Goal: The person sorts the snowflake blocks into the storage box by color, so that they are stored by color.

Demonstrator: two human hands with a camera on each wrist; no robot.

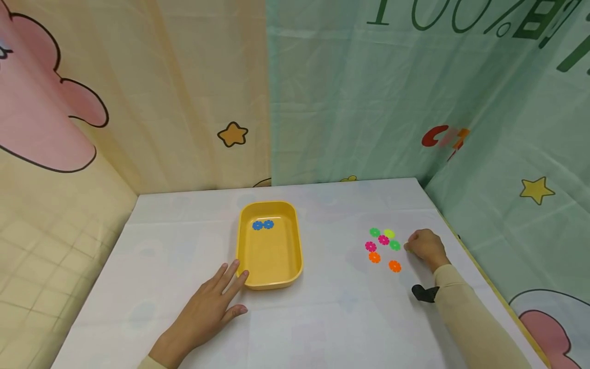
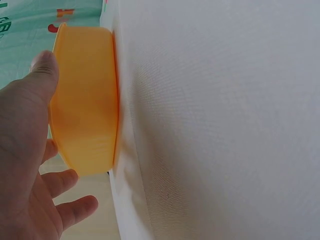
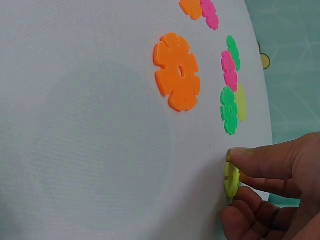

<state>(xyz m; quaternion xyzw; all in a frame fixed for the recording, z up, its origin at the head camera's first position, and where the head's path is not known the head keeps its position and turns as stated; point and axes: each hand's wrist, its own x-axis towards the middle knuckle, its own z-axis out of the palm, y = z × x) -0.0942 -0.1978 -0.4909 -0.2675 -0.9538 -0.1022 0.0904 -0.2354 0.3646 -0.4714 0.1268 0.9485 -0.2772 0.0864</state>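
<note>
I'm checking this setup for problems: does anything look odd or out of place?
Nothing looks spilled or damaged. One small oddity: a black piece beside the right sleeve, unlike the bright flower-shaped discs; I can't tell what it is. The yellow tray sits upright.

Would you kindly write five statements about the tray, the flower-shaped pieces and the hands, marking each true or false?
1. Two blue pieces lie inside the yellow tray. True.
2. The right hand pinches a blue piece. False: it pinches a yellow piece.
3. The left hand is at the near-left corner of the yellow tray. True.
4. Both orange pieces lie inside the yellow tray. False: they lie on the white table.
5. Two green pieces lie on the white table. True.
</note>
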